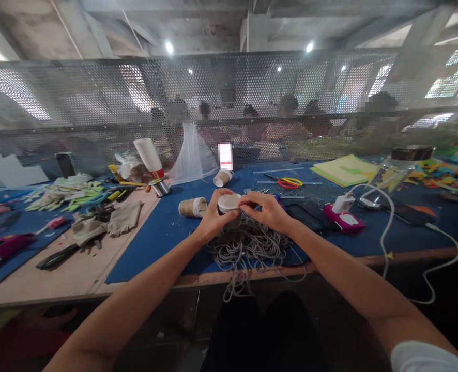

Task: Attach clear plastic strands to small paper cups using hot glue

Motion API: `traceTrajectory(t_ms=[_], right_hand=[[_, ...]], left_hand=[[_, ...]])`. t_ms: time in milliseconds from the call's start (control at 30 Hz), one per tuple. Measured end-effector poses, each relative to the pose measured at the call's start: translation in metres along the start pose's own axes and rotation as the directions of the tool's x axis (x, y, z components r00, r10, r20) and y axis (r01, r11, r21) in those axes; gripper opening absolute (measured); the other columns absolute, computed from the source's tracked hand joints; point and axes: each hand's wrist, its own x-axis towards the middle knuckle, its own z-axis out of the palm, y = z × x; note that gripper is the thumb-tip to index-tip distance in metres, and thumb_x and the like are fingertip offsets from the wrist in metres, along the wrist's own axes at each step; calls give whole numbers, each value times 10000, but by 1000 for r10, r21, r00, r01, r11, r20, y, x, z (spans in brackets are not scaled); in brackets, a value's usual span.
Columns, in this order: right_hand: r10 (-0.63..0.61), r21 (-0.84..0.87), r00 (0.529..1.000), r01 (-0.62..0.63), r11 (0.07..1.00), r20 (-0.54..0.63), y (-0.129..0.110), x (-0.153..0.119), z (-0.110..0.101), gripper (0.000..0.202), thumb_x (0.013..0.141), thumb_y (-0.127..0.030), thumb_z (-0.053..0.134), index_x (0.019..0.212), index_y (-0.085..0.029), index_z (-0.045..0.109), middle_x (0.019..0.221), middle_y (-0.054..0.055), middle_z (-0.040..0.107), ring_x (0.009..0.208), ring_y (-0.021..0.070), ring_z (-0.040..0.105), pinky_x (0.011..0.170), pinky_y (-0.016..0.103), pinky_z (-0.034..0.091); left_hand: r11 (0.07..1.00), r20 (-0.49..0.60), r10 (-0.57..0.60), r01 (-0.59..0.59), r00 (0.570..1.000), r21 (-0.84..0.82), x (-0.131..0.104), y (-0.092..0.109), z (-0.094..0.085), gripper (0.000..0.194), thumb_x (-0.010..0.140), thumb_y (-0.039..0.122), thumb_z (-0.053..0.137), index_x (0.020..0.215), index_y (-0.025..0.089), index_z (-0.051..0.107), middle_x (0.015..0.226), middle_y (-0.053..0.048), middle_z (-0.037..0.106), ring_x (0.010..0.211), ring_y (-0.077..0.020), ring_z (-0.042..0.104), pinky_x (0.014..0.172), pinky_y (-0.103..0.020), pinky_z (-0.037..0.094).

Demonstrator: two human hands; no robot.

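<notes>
Over at the long desk (pixel 136 261), blue sheeting lies over a pale top that shows bare at the left. A perforated metal screen (pixel 116 98) rises behind it, people dimly visible beyond. Concrete beams (pixel 198 23) cross overhead. Above the grey cord heap (pixel 248 248), the left hand's (pixel 216 216) grip wraps the white-rimmed cup (pixel 229 202); the right (pixel 265 209) pinches at its rim.

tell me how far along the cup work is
Partway, it seems. Looks done: the brown-covered cup lying on its side, perhaps also the tipped cup behind it. In hand: the white-rimmed cup, left hand around it, right hand pinching at its rim. Probably left: the loose cord pile and cup stack.
</notes>
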Motion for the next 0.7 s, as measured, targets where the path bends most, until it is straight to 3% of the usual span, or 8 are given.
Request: traceTrajectory(t_ms=[233,500,600,700], right_hand=[[-8,-1,1000,9,1000,17,-2,1,0,119,970,-279,594,1033,-222,677,934,18,682,842,142,620,780,293,495],[84,75,996,-84,994,-7,0,1,1,213,992,-384,558,1003,-213,684,854,11,666,770,142,614,732,280,495],[152,170,987,-141,975,-55,-3,2,-1,264,1030,-378,473,1124,-225,666,827,3,651,726,132,607,702,271,509],[153,150,978,-131,980,-143,-6,2,-2,233,1008,-352,527,1172,-230,638,871,11,648,764,133,608,733,278,518]], left_hand=[[1000,-5,-15,15,1000,10,1,1,-1,504,777,436,713,1174,219,490,1047,-28,597,933,-200,555,811,-295,437],[997,9,-52,53,999,-51,2,3,-1,473,777,410,726,1155,222,513,1011,-10,578,893,-179,530,772,-274,418],[991,-11,-63,62,998,-122,4,1,0,425,809,425,700,1144,222,536,993,-5,571,884,-170,524,773,-271,410],[984,-42,-87,80,995,-158,5,-1,0,424,824,462,678,1147,222,546,984,-8,582,864,-168,533,763,-274,416]])
